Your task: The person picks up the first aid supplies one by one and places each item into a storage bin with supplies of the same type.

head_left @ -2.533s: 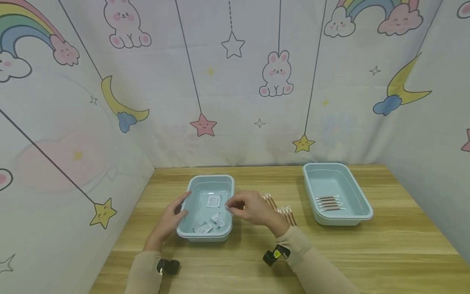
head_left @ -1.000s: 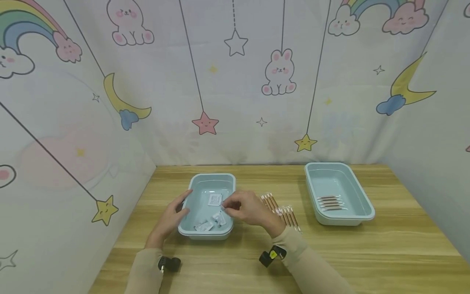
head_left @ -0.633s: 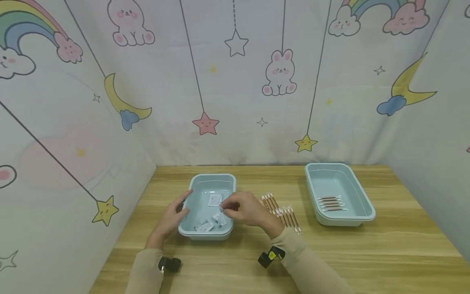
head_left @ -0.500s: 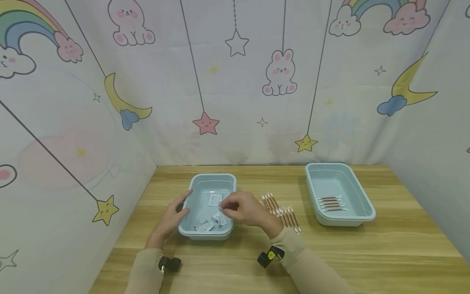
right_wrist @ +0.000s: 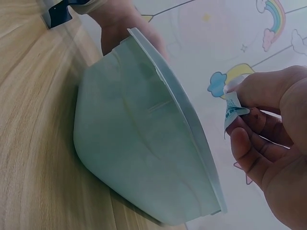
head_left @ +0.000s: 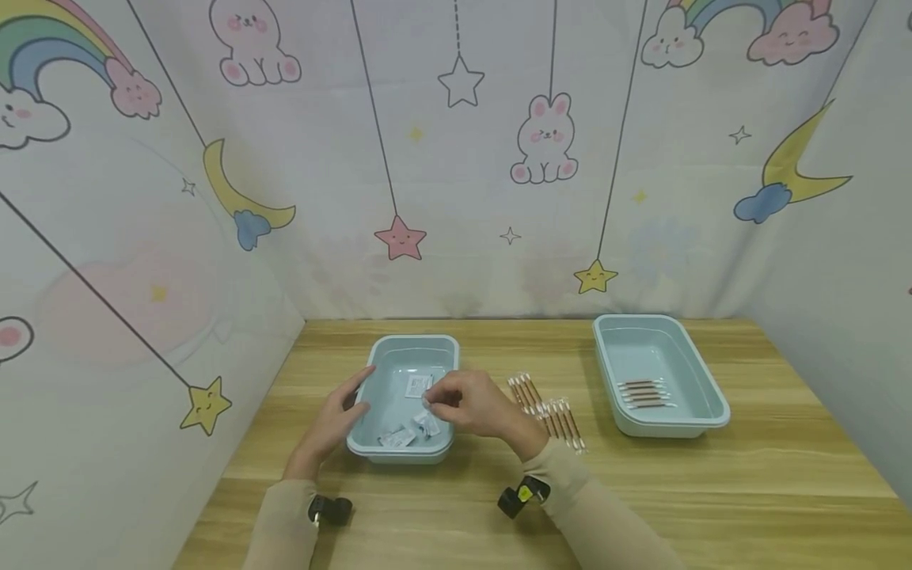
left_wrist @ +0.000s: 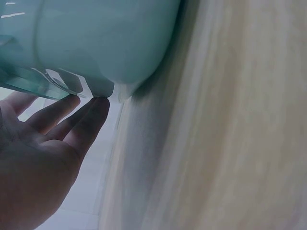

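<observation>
A small white sachet with blue print point(right_wrist: 232, 111) is pinched between thumb and fingers of my right hand point(head_left: 473, 404), above the right side of the left light-blue plastic basin point(head_left: 359, 443). Inside that basin lie three white sachets: one flat packet point(head_left: 417, 386) at the middle, one point(head_left: 427, 423) below the right fingers, and another point(head_left: 397, 438) near the front. My left hand point(head_left: 329, 426) rests against the basin's left side. In the left wrist view, its extended fingertips touch the outer wall. The right hand partly hides the basin's right rim.
Two groups of brown-stemmed cotton swabs in clear wrap point(head_left: 563, 423) lie on the wooden table point(head_left: 456, 514), right of my right hand. A second light-blue basin point(head_left: 701, 376) stands farther right, holding a row of swabs point(head_left: 644, 393). A patterned cloth point(head_left: 492, 198) hangs behind the table.
My right hand has moved slightly left, farther in over the basin, with the sachet still pinched. The left hand stays against the basin. The head view has shifted a little.
</observation>
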A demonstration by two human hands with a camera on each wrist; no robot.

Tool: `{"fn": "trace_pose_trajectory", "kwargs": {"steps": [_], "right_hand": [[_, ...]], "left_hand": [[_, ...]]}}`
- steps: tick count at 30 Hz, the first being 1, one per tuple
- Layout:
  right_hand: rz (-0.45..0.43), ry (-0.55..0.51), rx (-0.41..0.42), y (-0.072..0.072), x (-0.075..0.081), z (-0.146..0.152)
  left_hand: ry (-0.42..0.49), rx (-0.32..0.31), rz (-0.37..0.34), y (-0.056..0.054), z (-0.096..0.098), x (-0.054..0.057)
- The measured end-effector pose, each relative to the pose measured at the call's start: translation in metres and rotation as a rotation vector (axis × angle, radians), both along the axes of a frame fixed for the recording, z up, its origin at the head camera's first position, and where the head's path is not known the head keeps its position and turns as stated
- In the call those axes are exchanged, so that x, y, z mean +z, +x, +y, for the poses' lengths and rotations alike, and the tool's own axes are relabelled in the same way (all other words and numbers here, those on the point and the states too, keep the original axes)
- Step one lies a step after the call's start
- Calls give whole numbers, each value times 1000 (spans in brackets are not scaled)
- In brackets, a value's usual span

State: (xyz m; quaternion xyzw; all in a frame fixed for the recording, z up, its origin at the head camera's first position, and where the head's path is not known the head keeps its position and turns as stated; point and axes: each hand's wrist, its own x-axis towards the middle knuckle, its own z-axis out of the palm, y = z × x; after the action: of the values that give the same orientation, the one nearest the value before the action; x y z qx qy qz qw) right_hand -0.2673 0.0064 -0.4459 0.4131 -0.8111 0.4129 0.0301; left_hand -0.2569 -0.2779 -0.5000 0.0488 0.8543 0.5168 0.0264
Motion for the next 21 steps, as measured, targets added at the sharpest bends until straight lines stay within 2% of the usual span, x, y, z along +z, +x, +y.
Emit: {"fn": "trace_pose_trajectory", "kwargs": {"steps": [8, 15, 21], "right_hand": [[-30, -2, -2, -1, -2, -2], [-22, 4, -12, 0, -3, -3], [-23, 3, -23, 1, -2, -3]], "left_hand": [[29, -9, 7, 0, -1, 0], [6, 6, -30, 2, 0, 2], [16, 7, -40, 4, 3, 7]]}}
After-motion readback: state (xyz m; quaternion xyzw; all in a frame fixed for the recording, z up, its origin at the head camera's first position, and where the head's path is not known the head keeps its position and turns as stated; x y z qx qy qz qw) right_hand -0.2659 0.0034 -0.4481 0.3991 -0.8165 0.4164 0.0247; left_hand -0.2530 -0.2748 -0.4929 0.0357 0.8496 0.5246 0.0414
